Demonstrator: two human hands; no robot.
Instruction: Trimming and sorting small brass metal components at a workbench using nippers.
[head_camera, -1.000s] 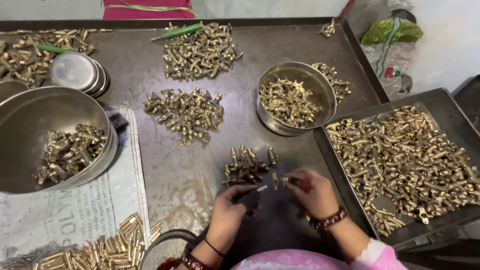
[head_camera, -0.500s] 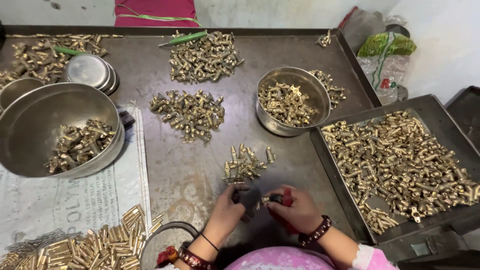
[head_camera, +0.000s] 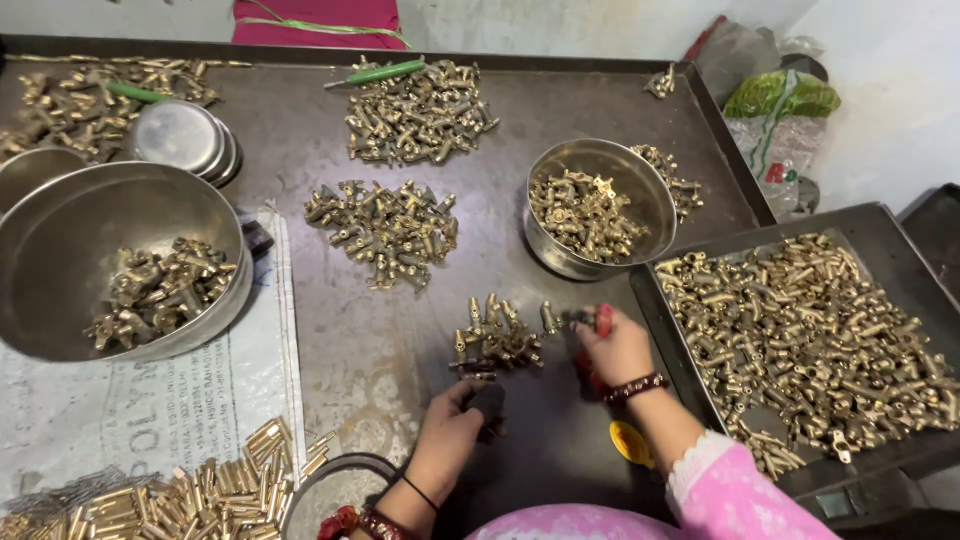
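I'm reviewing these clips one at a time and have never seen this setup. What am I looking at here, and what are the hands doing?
The one view comes from a camera on a person's head, looking down at a dark metal table. No machine: two bare hands. The right hand grips a red-handled tool beside a small pile of brass fittings. The left hand holds a small dark object. Around them lie more brass piles, a steel bowl of fittings, a large pan and a tray of brass tubes.
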